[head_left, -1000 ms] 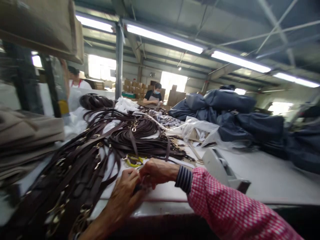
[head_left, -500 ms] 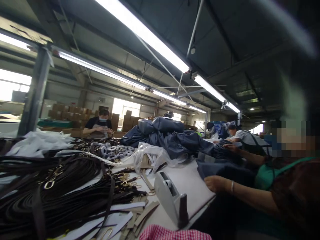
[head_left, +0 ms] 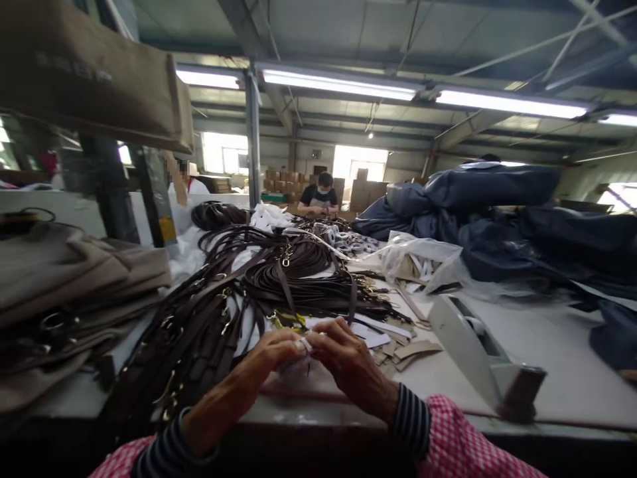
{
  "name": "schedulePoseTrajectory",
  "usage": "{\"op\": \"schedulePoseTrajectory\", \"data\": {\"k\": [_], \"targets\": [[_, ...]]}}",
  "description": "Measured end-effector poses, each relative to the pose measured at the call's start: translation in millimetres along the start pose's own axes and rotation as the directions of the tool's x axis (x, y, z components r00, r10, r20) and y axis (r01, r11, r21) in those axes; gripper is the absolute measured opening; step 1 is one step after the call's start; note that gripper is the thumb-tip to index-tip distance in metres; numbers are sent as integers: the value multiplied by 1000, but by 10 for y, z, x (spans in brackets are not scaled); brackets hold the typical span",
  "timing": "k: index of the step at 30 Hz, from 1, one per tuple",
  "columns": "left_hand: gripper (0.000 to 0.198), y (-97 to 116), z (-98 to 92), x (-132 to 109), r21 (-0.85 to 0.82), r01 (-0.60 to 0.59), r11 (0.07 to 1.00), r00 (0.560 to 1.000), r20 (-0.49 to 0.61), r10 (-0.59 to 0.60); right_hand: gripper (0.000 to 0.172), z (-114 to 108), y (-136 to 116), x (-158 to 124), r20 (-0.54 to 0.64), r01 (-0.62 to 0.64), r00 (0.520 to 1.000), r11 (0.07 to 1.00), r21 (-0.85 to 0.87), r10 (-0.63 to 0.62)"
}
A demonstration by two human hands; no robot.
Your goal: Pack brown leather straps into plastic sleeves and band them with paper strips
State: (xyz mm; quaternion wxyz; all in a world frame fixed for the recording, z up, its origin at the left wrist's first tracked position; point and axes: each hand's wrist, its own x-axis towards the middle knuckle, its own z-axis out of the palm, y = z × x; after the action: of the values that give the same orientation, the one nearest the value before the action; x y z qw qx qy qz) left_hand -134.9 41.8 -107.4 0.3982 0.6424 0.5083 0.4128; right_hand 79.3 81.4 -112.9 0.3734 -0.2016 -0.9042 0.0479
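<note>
At the front edge of the table, my left hand [head_left: 271,353] and my right hand [head_left: 347,358] meet with fingertips together. Both pinch a small whitish, partly see-through piece [head_left: 296,366], blurred and largely covered by the fingers, with a thin dark strand hanging from it. Just beyond lie dark brown straps [head_left: 298,282] with gold-coloured clasps, spread in coils and bundles. Beige and white strips [head_left: 405,352] are scattered to the right of my right hand. A grey tape dispenser [head_left: 465,352] stands farther right.
Brown bags [head_left: 74,272] are piled at left, below an overhanging brown bag [head_left: 89,79]. A clear plastic bag [head_left: 423,255] of strips lies behind the dispenser. Dark blue fabric [head_left: 492,192] is heaped at right. A person [head_left: 321,196] works across the table.
My view has swung left and down. Both my hands are now visible, pinching the small piece; before, only a checked sleeve showed. The co-worker at right has left most of the view.
</note>
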Motion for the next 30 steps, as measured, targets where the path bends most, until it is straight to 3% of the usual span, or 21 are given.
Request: {"op": "schedulePoseTrajectory", "data": {"k": [4, 7, 9, 12, 15, 17, 18, 20, 23, 26, 28, 30], "targets": [[34, 48, 39, 5, -97, 87, 991, 996, 41, -84, 22, 51, -21, -8, -46, -22, 999, 999, -35, 20], [36, 29, 52, 49, -39, 35, 999, 998, 53, -33, 28, 41, -100, -50, -17, -86, 996, 993, -78, 85], [36, -57, 39, 92, 79, -47, 996, 998, 36, 45, 44, -39, -180, -101, 27, -118, 992, 988, -100, 122], [35, -368, 16, 220, 264, -128, 956, 981, -106, 161, 64, -330, -250, -227, 16, -146, 989, 981, -130, 150], [44, -780, 58, 384, 338, -200, 919, 945, -180, 272, 47, -894, -201, -465, -160, -253, 961, 952, -170, 227], [50, -978, 106, 435, 356, -273, 894, 915, -190, 355, 30, -1389, -107, -692, -293, -432, 879, 888, -158, 376], [50, -1035, 124, 439, 365, -299, 882, 905, -185, 383, 25, -1641, -43, -815, -341, -554, 804, 823, -129, 488], [42, -1079, 141, 425, 382, -322, 866, 903, -150, 403, 21, -2088, 103, -1057, -362, -814, 538, 580, 8, 761], [27, -1069, 142, 409, 392, -318, 863, 909, -131, 395, 24, -2477, 286, -1352, -267, -926, 333, 367, 89, 904], [33, -1082, 152, 436, 371, -327, 869, 892, -182, 413, 30, -2534, 385, -1518, -159, -954, 221, 247, 170, 962], [36, -1102, 146, 464, 365, -345, 865, 878, -200, 435, 30, -2482, 439, -1553, -137, -951, 176, 205, 233, 975], [36, -1113, 115, 487, 405, -364, 839, 878, -152, 454, 27, -2422, 501, -1549, -157, -938, 140, 182, 296, 978]]}}
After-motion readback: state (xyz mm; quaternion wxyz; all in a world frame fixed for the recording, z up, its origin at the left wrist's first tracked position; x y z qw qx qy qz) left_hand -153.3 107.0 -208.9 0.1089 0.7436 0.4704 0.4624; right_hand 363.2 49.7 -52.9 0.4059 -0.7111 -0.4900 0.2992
